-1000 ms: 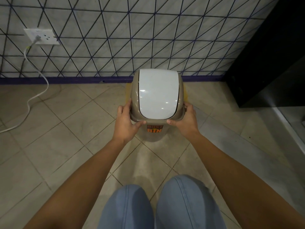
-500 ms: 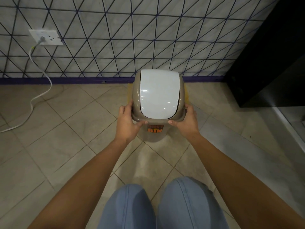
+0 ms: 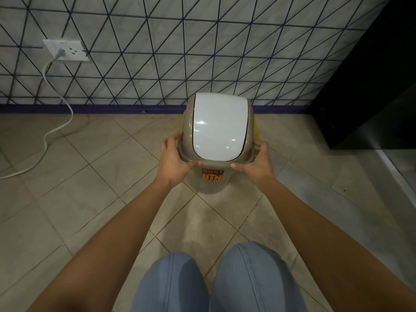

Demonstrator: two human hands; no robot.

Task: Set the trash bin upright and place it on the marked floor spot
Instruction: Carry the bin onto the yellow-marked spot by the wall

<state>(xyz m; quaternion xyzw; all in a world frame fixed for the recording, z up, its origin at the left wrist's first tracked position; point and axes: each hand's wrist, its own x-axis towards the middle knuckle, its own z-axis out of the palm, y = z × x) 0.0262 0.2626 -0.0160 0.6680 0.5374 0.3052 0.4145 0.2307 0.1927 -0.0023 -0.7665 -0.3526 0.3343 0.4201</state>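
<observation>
A taupe trash bin [image 3: 212,183] with a white swing lid [image 3: 219,126] and an orange "DUST BIN" sticker stands upright on the tiled floor near the wall. My left hand [image 3: 174,162] grips the lid rim on the left side. My right hand [image 3: 256,164] grips the rim on the right. Yellow floor marking [image 3: 257,129] shows at both sides behind the bin, mostly hidden by it. Whether the base rests on the floor I cannot tell.
A tiled wall with a purple baseboard [image 3: 90,108] runs behind the bin. A white cord [image 3: 57,127] hangs from a wall socket [image 3: 66,50] at the left and trails over the floor. A black cabinet [image 3: 371,86] stands at the right. My knees [image 3: 216,282] are below.
The bin and both hands have stayed together near the wall; the view has shifted slightly left to right, and the bin sits a touch farther toward the wall.
</observation>
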